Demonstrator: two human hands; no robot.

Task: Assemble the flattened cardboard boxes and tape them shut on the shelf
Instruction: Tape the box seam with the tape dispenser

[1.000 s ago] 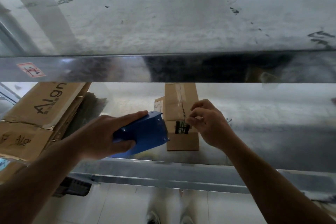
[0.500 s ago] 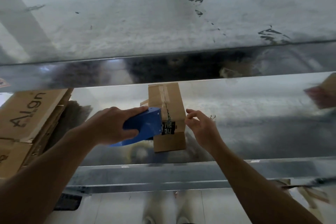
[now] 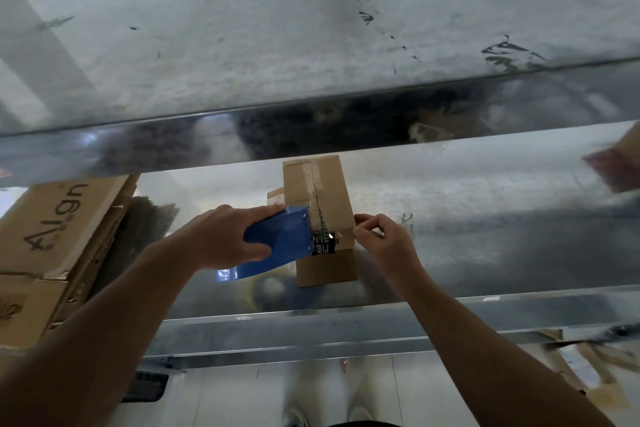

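On the metal shelf (image 3: 485, 236), a blue tape dispenser (image 3: 280, 236) is gripped by the left hand (image 3: 221, 239), fingers wrapped over its top and thumb under its side, and its front is held against the left side of the small cardboard box (image 3: 329, 191). The box's upper right edge is pinched by the curled thumb and forefinger of the right hand (image 3: 384, 246); whether tape is caught between them cannot be told. Clear tape is seen along the box's top seam, and flattened cardboard (image 3: 52, 236) is stacked at the shelf's left end.
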